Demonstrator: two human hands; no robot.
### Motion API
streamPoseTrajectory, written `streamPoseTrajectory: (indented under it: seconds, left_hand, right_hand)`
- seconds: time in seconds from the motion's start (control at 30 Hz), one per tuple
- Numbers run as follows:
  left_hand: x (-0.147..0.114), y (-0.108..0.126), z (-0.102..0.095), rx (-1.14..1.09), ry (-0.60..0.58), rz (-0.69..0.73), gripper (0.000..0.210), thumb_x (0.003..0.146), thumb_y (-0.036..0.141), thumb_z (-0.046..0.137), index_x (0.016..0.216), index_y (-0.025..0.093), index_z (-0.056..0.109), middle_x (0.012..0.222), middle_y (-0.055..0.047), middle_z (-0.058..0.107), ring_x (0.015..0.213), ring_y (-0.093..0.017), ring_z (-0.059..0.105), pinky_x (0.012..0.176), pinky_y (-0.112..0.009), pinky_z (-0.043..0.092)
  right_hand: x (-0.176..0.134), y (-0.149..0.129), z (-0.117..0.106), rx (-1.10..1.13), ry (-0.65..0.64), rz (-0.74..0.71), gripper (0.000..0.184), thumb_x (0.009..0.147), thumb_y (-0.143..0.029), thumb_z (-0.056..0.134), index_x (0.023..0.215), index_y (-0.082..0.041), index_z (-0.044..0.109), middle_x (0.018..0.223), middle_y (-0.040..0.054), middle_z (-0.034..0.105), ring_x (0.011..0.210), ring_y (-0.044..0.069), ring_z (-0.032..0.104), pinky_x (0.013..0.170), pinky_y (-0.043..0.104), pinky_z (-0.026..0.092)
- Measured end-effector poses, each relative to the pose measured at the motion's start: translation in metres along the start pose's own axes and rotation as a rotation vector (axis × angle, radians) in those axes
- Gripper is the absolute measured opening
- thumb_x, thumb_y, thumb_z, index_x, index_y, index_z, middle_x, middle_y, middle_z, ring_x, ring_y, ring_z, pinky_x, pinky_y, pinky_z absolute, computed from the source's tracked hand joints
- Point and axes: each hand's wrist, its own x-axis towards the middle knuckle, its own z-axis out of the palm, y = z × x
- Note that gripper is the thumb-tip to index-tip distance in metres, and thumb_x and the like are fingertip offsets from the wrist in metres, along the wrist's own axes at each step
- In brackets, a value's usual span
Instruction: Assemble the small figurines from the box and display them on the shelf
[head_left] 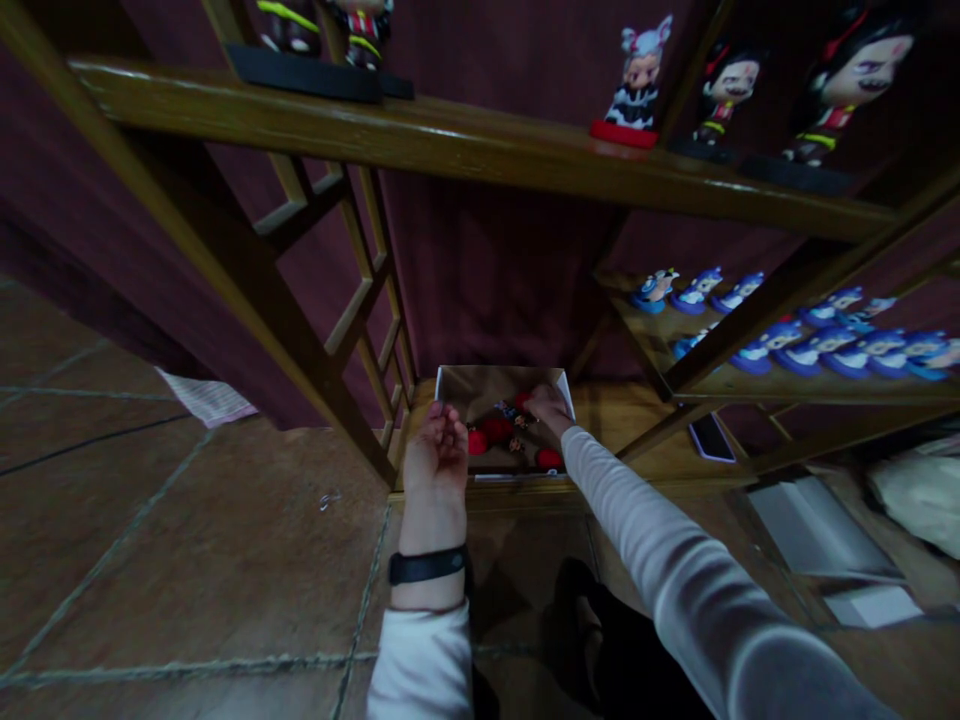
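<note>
An open cardboard box with white edges sits on the bottom shelf. Inside it lie several small red pieces and tiny patterned figures, too small to make out well. My right hand reaches into the box's right side, its fingers closed at a small red piece. At the left wall of the box is my left hand, palm turned up and fingers loosely curled apart, with nothing visible in them. A dark band circles my left wrist.
The wooden shelf above the box carries several cartoon figurines. Rows of blue figurines stand on a shelf at right. A phone lies below them. Grey and white boxes are on the tiled floor. A wooden lattice rises at left.
</note>
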Motion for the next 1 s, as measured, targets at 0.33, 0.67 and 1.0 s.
streamPoseTrajectory:
  seconds: [0.33,0.67,1.0]
  left_hand:
    - [0.004,-0.028,0.0,0.154,-0.004,-0.006,0.024,0.07,-0.003,0.047,0.081,0.015,0.059,0.07,0.0,0.061,0.059,-0.006,0.059,0.057,-0.015,0.047]
    - [0.001,-0.062,0.001,0.548,-0.218,0.134,0.023,0.058,0.017,0.071,0.08,0.015,0.065,0.074,-0.003,0.065,0.066,-0.012,0.06,0.06,-0.023,0.045]
    - [0.012,-0.035,0.0,0.465,-0.194,0.316,0.012,0.059,0.013,0.068,0.069,0.015,0.061,0.061,0.001,0.062,0.055,-0.011,0.058,0.053,-0.021,0.045]
  right_hand:
    - [-0.053,0.02,-0.004,0.87,0.035,-0.053,0.022,0.064,-0.035,0.064,0.076,-0.022,0.051,0.072,-0.0033,0.061,0.065,0.013,0.059,0.057,0.024,0.049]
    - [-0.103,0.008,-0.062,1.195,-0.07,-0.153,0.033,0.058,-0.038,0.074,0.078,-0.019,0.055,0.076,-0.001,0.062,0.065,0.012,0.06,0.06,0.026,0.053]
    - [-0.08,-0.014,-0.072,1.051,-0.248,-0.311,0.023,0.072,-0.038,0.065,0.084,-0.02,0.06,0.076,-0.0007,0.063,0.064,0.008,0.057,0.059,0.022,0.052]
